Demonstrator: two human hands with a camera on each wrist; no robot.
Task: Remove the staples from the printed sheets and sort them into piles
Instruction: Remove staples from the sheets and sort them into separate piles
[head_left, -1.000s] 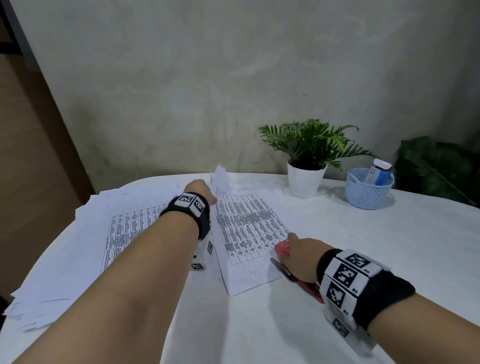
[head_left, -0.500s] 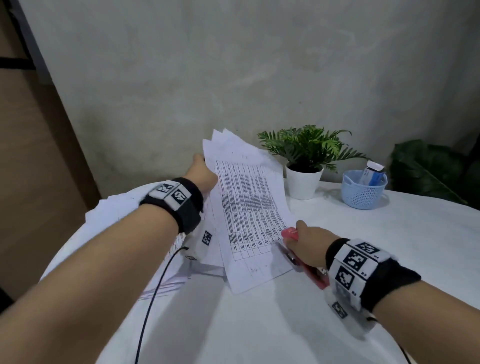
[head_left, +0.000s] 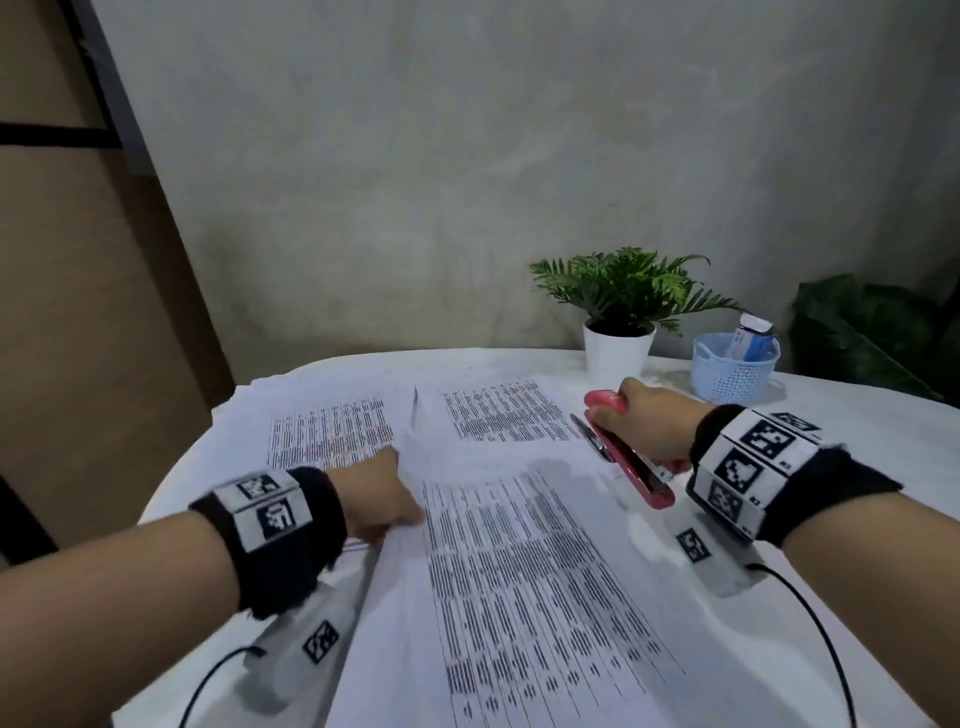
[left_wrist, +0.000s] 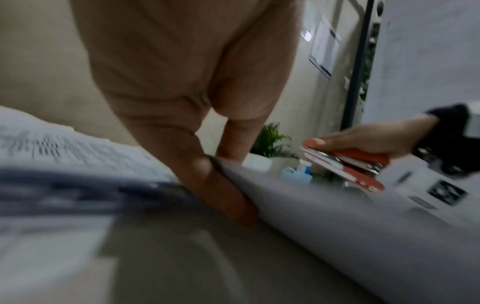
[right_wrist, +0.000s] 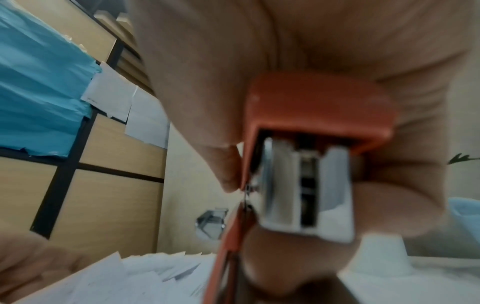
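Note:
A set of printed sheets (head_left: 524, 582) lies flat at the near middle of the white table (head_left: 852, 467). My left hand (head_left: 387, 501) pinches its left edge between thumb and fingers (left_wrist: 223, 193); the left wrist view is blurred. To the right my right hand (head_left: 652, 423) grips a red stapler (head_left: 631, 460) just above the table, fingers wrapped round its body (right_wrist: 314, 107). A spread pile of printed sheets (head_left: 327, 431) lies at the far left, with another printed sheet (head_left: 504, 415) beside it. No staple can be made out.
A potted plant in a white pot (head_left: 618, 348) and a light blue basket (head_left: 735, 371) holding a small bottle stand at the table's far right. The wall runs close behind. Cables trail from both wrist bands over the near table edge.
My left hand has brought the raised sheets down and toward me, and they now lie flat on the table. My right hand has moved away to the right with the stapler.

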